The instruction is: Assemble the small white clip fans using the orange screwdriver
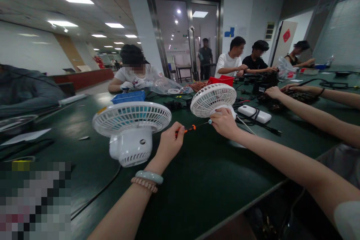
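Note:
My left hand [170, 141] is closed round the orange-and-black handle of a small screwdriver [192, 128], whose thin shaft points right toward the back of a white table fan [213, 98]. My right hand [224, 122] grips that fan at its rear housing, holding it tilted with the grille facing away. A second white fan [131, 125] lies on the dark green table [202, 180] just left of my left hand, grille up, untouched. My left wrist wears two bracelets.
A white power bank [254, 113] with black cables lies right of the held fan. A blue bin [128, 97] and red bin [221, 80] stand behind. A neighbour's arms [309, 112] reach across at the right. Several people sit along the far side.

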Action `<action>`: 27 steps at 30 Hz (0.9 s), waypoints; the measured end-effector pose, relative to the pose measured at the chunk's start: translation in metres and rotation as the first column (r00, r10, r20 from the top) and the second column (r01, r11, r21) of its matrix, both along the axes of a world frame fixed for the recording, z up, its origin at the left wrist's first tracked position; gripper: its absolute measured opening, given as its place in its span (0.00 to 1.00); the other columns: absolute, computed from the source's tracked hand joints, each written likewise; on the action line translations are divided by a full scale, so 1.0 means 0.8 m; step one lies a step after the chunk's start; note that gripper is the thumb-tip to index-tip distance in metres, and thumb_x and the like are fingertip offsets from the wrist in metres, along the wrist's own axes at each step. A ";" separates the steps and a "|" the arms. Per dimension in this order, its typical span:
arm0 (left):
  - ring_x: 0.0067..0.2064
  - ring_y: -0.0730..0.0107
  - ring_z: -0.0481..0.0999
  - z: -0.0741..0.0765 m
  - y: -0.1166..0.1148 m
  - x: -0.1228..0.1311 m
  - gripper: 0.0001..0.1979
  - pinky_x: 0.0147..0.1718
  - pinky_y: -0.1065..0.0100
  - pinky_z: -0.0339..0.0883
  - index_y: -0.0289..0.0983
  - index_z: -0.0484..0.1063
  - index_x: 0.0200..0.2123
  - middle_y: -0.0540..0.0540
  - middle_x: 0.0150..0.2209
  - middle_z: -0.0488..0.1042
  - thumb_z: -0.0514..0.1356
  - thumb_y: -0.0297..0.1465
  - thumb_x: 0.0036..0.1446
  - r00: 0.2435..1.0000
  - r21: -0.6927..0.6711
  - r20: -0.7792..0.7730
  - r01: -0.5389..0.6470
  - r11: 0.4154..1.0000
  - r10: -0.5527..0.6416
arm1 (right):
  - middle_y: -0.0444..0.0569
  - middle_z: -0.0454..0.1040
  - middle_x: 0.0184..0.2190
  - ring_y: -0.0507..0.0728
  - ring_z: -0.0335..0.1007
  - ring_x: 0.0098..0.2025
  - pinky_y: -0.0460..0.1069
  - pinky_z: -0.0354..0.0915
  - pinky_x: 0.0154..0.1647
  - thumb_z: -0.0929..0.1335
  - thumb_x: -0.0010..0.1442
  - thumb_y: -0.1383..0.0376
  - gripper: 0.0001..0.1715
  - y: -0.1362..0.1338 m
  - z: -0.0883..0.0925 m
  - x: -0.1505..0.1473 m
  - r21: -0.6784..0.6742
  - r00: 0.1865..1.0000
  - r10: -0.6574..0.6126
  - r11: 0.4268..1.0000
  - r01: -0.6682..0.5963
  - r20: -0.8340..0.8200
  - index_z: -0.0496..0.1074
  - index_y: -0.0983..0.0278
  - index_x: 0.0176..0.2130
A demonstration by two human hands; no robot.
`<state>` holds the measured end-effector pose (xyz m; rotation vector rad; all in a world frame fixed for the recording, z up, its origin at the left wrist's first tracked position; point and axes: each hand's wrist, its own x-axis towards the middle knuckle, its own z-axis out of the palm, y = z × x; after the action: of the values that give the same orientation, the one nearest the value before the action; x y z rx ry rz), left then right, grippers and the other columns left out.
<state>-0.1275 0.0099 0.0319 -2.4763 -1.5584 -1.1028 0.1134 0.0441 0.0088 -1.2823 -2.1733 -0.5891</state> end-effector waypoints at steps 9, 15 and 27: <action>0.22 0.73 0.63 -0.001 0.008 -0.002 0.16 0.24 0.70 0.49 0.38 0.61 0.27 0.52 0.21 0.62 0.43 0.39 0.60 0.997 -0.066 -0.047 -0.064 0.996 0.061 | 0.46 0.75 0.40 0.61 0.54 0.49 0.56 0.44 0.47 0.63 0.58 0.64 0.10 0.000 -0.001 0.000 -0.005 1.000 0.004 1.000 -0.004 -0.008 0.73 0.61 0.35; 0.22 0.73 0.62 0.000 0.008 0.000 0.16 0.24 0.70 0.48 0.38 0.60 0.26 0.53 0.20 0.61 0.43 0.39 0.60 0.996 -0.081 -0.032 -0.089 0.993 0.087 | 0.45 0.75 0.40 0.61 0.54 0.49 0.56 0.45 0.47 0.63 0.58 0.64 0.10 0.001 -0.002 0.001 -0.004 1.000 0.004 1.000 -0.004 -0.006 0.74 0.61 0.35; 0.24 0.70 0.62 0.005 0.013 0.004 0.16 0.25 0.68 0.47 0.39 0.60 0.26 0.50 0.21 0.62 0.43 0.41 0.59 0.985 -0.073 -0.021 -0.171 0.983 0.170 | 0.46 0.74 0.39 0.61 0.54 0.48 0.56 0.45 0.46 0.62 0.59 0.63 0.11 -0.001 0.000 0.001 -0.012 1.000 -0.008 1.000 0.008 -0.008 0.73 0.61 0.35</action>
<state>-0.1241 0.0201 0.0356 -2.3354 -1.7997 -1.0162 0.1141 0.0434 0.0091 -1.2982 -2.1694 -0.5743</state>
